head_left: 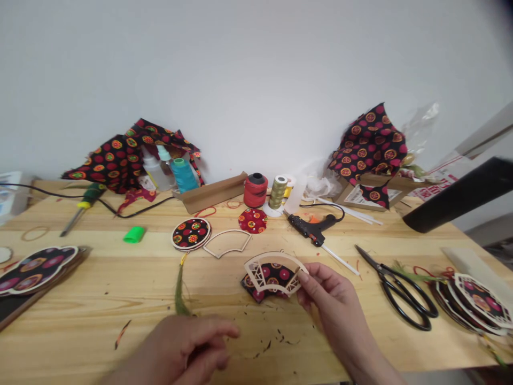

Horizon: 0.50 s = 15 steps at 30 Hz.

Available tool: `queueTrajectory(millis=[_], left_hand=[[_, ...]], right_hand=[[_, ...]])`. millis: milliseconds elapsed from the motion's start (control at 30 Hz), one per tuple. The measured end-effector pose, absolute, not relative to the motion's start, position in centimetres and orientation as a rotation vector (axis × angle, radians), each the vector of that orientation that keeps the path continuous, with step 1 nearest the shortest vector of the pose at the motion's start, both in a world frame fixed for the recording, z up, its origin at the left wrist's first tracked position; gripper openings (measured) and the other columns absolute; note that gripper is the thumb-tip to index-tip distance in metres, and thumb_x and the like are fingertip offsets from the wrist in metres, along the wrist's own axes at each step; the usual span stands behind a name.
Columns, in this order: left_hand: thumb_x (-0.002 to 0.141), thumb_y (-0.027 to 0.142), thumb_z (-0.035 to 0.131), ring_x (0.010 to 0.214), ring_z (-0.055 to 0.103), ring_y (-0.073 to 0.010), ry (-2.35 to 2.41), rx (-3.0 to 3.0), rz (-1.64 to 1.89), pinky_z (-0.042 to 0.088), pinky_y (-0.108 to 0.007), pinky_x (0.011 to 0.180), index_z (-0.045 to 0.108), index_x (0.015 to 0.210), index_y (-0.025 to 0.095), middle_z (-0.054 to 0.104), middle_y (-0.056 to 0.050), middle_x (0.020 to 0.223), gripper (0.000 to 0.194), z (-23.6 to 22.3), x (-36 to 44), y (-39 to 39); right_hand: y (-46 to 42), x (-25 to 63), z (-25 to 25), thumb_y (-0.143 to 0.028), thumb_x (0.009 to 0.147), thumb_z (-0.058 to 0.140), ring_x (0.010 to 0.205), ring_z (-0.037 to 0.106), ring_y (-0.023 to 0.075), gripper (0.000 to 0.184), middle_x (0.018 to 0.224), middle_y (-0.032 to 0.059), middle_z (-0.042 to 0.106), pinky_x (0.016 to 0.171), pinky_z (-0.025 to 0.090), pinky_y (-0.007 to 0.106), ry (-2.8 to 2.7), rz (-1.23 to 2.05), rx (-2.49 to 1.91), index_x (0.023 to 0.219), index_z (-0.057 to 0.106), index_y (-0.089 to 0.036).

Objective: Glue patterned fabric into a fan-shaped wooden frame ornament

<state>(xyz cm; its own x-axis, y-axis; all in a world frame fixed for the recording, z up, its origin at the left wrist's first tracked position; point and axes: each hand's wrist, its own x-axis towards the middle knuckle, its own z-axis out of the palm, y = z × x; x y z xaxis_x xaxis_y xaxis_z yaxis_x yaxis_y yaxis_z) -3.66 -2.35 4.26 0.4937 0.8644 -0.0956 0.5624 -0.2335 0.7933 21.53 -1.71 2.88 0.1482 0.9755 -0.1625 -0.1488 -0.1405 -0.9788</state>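
My right hand point(334, 305) pinches the right end of a pale fan-shaped wooden frame point(253, 270) with cut-out lattice ends. Dark patterned fabric point(276, 274) shows through and below the frame; whether it is attached, I cannot tell. Lower left of it, my left hand point(196, 347) hovers with its index finger stretched out and the other fingers loosely bent, holding nothing visible. Beyond the hands lie a thin fan-shaped outline point(219, 253), a round fabric-covered ornament point(191, 234) with a green tassel point(181, 289), and a red patterned fabric circle point(253, 221).
Black-handled scissors point(401, 291) and a stack of framed ornaments point(479, 302) lie right. A glue gun point(312, 227) sits behind, near thread spools point(255, 191). A screwdriver point(84, 206), green cap point(134, 234) and cloud-shaped ornament point(38, 267) are left. Scraps dot the wooden table point(132, 283).
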Motion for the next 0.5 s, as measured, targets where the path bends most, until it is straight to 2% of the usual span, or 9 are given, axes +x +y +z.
queueTrajectory(millis=[67, 100, 133, 200, 267, 367, 433, 500], left_hand=[[0.082, 0.039, 0.059, 0.062, 0.067, -0.0180, 1.231, 1.729, 0.509, 0.050, -0.023, 0.057, 0.074, 0.080, 0.033, 0.073, 0.002, 0.067, 0.016, 4.8, -2.2, -2.2], [0.080, 0.041, 0.062, 0.071, 0.069, -0.0200, 1.288, 1.613, 0.595, 0.051, -0.024, 0.062, 0.074, 0.083, 0.032, 0.075, 0.001, 0.076, 0.015, 5.0, -1.4, -2.3], [0.078, 0.042, 0.065, 0.077, 0.069, -0.0212, 1.354, 1.449, 0.733, 0.052, -0.026, 0.065, 0.073, 0.092, 0.031, 0.076, -0.001, 0.087, 0.020, 5.1, -0.6, -2.5], [0.074, 0.045, 0.069, 0.081, 0.069, -0.0216, 1.361, 1.110, 0.906, 0.054, -0.029, 0.065, 0.063, 0.116, 0.030, 0.071, -0.005, 0.111, 0.045, 5.4, 0.9, -2.8], [0.075, 0.047, 0.069, 0.082, 0.069, -0.0224, 1.262, 0.871, 0.915, 0.055, -0.031, 0.063, 0.057, 0.124, 0.027, 0.067, -0.009, 0.121, 0.055, 5.6, 1.8, -3.1], [0.079, 0.045, 0.065, 0.084, 0.067, -0.0215, 1.136, 0.753, 0.836, 0.055, -0.032, 0.069, 0.064, 0.110, 0.022, 0.070, -0.008, 0.111, 0.038, 5.5, 1.9, -2.7], [0.080, 0.040, 0.065, 0.079, 0.066, -0.0183, 1.111, 0.808, 0.816, 0.053, -0.029, 0.071, 0.066, 0.099, 0.021, 0.072, -0.004, 0.093, 0.027, 5.1, 1.1, -2.1], [0.080, 0.038, 0.065, 0.069, 0.063, -0.0156, 1.127, 0.924, 0.799, 0.051, -0.026, 0.067, 0.065, 0.098, 0.021, 0.069, 0.000, 0.076, 0.025, 4.8, 0.0, -1.3]], right_hand=[[-2.3, 21.2, 3.0, -0.033, 0.083, 0.066, 0.048, 0.055, 0.0113, 0.017, 0.056, 0.0009, 0.064, 0.046, 0.044, 0.021, -1.136, 0.961, -1.371, 0.075, 0.067, -0.018], [-2.6, 21.0, 2.9, -0.028, 0.085, 0.063, 0.052, 0.060, 0.0129, 0.013, 0.059, 0.0013, 0.066, 0.049, 0.048, 0.022, -1.280, 0.754, -1.382, 0.078, 0.068, -0.019], [-3.0, 20.8, 2.7, -0.022, 0.086, 0.061, 0.058, 0.064, 0.0145, 0.009, 0.066, 0.0024, 0.069, 0.054, 0.052, 0.024, -1.426, 0.521, -1.369, 0.081, 0.068, -0.019], [-3.9, 20.4, 2.3, -0.015, 0.087, 0.058, 0.075, 0.070, 0.0175, 0.013, 0.084, 0.0059, 0.074, 0.067, 0.057, 0.027, -1.696, 0.060, -1.272, 0.094, 0.068, -0.019], [-4.6, 20.2, 2.2, -0.013, 0.088, 0.056, 0.087, 0.070, 0.0201, 0.021, 0.096, 0.0090, 0.074, 0.076, 0.058, 0.029, -1.919, -0.290, -1.133, 0.105, 0.067, -0.016], [-5.2, 19.7, 2.8, -0.008, 0.091, 0.045, 0.087, 0.071, 0.0206, 0.026, 0.095, 0.0083, 0.076, 0.077, 0.058, 0.029, -2.180, -0.497, -0.955, 0.103, 0.068, -0.011], [-5.1, 19.4, 3.2, -0.005, 0.093, 0.040, 0.086, 0.070, 0.0200, 0.030, 0.096, 0.0069, 0.076, 0.076, 0.058, 0.028, -2.264, -0.468, -0.898, 0.100, 0.069, -0.011], [-4.9, 19.3, 3.1, -0.006, 0.093, 0.041, 0.091, 0.069, 0.0209, 0.030, 0.102, 0.0082, 0.074, 0.078, 0.057, 0.031, -2.293, -0.384, -0.889, 0.106, 0.067, -0.011]])
